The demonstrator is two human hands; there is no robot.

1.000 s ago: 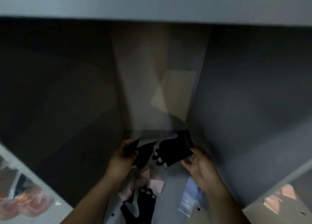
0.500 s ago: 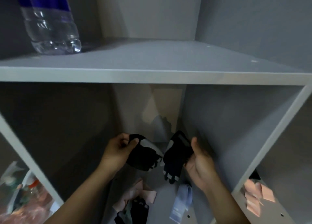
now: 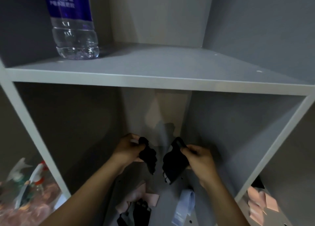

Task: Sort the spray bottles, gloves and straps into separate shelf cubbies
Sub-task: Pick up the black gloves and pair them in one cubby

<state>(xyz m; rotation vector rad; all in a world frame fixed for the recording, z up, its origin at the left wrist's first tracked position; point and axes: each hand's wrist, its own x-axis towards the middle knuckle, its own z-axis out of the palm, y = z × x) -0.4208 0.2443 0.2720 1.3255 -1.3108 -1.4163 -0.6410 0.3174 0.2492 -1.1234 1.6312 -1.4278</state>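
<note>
Inside, left hand (image 3: 129, 148) and right hand (image 3: 198, 159) — each pinching a black glove (image 3: 148, 156).

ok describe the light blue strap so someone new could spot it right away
Look in the middle cubby under the shelf board, on its floor below the right hand. The light blue strap lies folded there; the pink strap and black glove lie left of it.

Two black gloves (image 3: 148, 156) (image 3: 173, 164) hang in the middle cubby; another glove (image 3: 140, 210), pink strap (image 3: 136, 196) and blue strap (image 3: 185, 205) lie nearer.
</note>
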